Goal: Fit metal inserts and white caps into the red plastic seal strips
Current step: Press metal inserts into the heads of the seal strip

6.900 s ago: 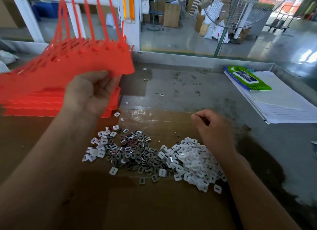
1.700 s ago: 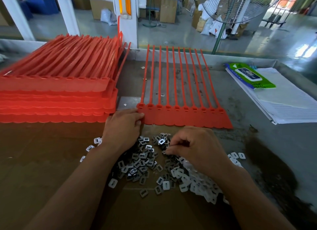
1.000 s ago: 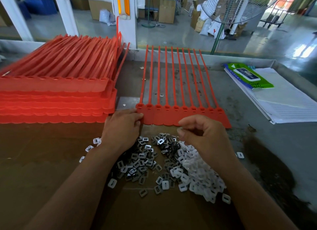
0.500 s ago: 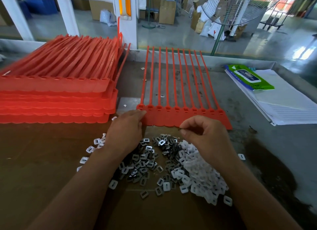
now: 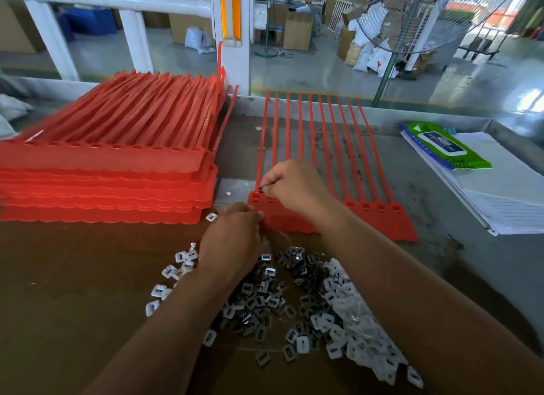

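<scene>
One red seal strip sheet (image 5: pixel 379 218) lies flat on the table with its long tails pointing away from me. My right hand (image 5: pixel 294 185) is over its left end, pinching a small dark metal insert at the leftmost socket. My left hand (image 5: pixel 232 241) presses on the sheet's near-left edge with curled fingers. A heap of metal inserts (image 5: pixel 265 300) lies on the brown cardboard below my hands. White caps (image 5: pixel 359 335) are piled to its right, with a few scattered to the left.
A tall stack of red seal sheets (image 5: pixel 103 182) fills the left of the table. A green wipes pack (image 5: pixel 444 147) rests on white papers (image 5: pixel 500 197) at the right. A raised metal rim (image 5: pixel 323 109) borders the far edge; a white post (image 5: pixel 232 35) stands behind.
My right hand has risen from the heap of parts and moved forward and left to the sheet's leftmost socket, holding a metal insert. My left hand stays on the sheet's near-left edge.
</scene>
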The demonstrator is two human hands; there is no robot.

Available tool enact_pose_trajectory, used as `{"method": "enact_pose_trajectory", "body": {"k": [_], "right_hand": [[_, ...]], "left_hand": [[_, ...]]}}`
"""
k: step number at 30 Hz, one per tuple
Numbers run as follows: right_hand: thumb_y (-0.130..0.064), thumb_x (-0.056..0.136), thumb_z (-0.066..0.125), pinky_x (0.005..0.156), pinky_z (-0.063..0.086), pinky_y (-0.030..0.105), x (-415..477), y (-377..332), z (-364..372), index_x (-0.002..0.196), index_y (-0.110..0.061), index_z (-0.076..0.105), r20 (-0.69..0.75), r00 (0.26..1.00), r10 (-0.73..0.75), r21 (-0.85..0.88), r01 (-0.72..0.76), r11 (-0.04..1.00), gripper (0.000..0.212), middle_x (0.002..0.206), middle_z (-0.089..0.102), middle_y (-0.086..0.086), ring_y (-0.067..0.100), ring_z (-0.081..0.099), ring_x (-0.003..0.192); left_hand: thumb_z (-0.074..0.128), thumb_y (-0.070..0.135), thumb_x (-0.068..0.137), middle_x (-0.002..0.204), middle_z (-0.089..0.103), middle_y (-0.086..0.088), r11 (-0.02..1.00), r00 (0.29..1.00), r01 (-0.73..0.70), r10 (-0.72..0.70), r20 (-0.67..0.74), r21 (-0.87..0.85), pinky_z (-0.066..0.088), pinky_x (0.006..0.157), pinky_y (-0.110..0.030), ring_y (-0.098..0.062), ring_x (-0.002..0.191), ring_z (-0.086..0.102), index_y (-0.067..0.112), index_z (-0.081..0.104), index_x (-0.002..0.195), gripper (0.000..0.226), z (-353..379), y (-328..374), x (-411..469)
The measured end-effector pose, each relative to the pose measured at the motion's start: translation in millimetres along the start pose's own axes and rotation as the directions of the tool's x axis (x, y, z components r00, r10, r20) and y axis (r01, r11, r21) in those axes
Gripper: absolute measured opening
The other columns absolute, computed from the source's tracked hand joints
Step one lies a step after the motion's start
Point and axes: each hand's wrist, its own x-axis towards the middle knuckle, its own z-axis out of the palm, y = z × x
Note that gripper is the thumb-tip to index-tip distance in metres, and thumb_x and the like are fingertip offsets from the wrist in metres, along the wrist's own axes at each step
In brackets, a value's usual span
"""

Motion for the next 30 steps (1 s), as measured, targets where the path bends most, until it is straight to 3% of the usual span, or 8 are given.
{"method": "enact_pose_trajectory", "body": {"k": [8,13,19,25,30], "right_hand": [[-0.01,0.08,0.061,0.08,0.047,0.027,19.5,11.4,25.6,0.093,-0.008,0.07,0.104,0.966,0.235,0.203,-0.252,0.946,0.016,0.104,0.067,0.011,0.025,0.061,0.102],[-0.013,0.078,0.065,0.088,0.049,0.035,23.6,13.8,30.5,0.095,-0.005,0.071,0.015,0.978,0.208,0.067,-0.208,0.976,0.02,0.104,0.068,0.012,0.026,0.06,0.102],[-0.011,0.079,0.057,0.091,0.048,0.034,28.9,14.5,35.5,0.102,-0.006,0.069,-0.007,0.983,0.184,-0.039,-0.185,0.982,0.027,0.11,0.066,0.009,0.023,0.059,0.105],[-0.01,0.078,0.058,0.087,0.051,0.036,28.4,14.3,35.9,0.097,-0.011,0.07,-0.06,0.97,0.236,0.068,-0.232,0.97,0.022,0.104,0.067,0.008,0.024,0.061,0.1],[-0.01,0.077,0.066,0.085,0.05,0.032,24.8,12.5,27.7,0.094,-0.01,0.072,0.03,0.977,0.212,0.048,-0.213,0.976,0.018,0.1,0.068,0.005,0.02,0.061,0.097]], "left_hand": [[0.049,0.012,0.083,0.114,0.062,-0.001,1.0,1.0,-0.016,0.016,-0.002,-0.002,0.048,0.083,-0.035,-0.021,0.103,0.057,0.014,0.068,0.099,0.025,-0.5,0.6,0.4],[0.049,0.013,0.084,0.115,0.062,-0.001,1.0,1.0,-0.018,0.018,0.005,-0.005,0.048,0.082,-0.035,-0.021,0.103,0.057,0.015,0.068,0.101,0.026,-0.6,0.2,-0.7],[0.049,0.012,0.083,0.115,0.062,0.001,1.0,1.0,-0.02,0.02,0.007,-0.005,0.048,0.083,-0.033,-0.019,0.103,0.057,0.016,0.067,0.103,0.028,0.4,-0.1,-0.4],[0.048,0.011,0.083,0.114,0.062,0.001,1.0,1.0,-0.029,0.029,0.0,0.0,0.047,0.081,-0.033,-0.019,0.102,0.058,0.016,0.067,0.102,0.027,0.8,-0.1,-0.7],[0.049,0.014,0.085,0.118,0.06,0.002,1.0,1.0,-0.018,0.018,-0.009,-0.018,0.045,0.083,-0.031,-0.017,0.106,0.055,0.019,0.066,0.106,0.028,1.0,-0.5,-0.7]]}}
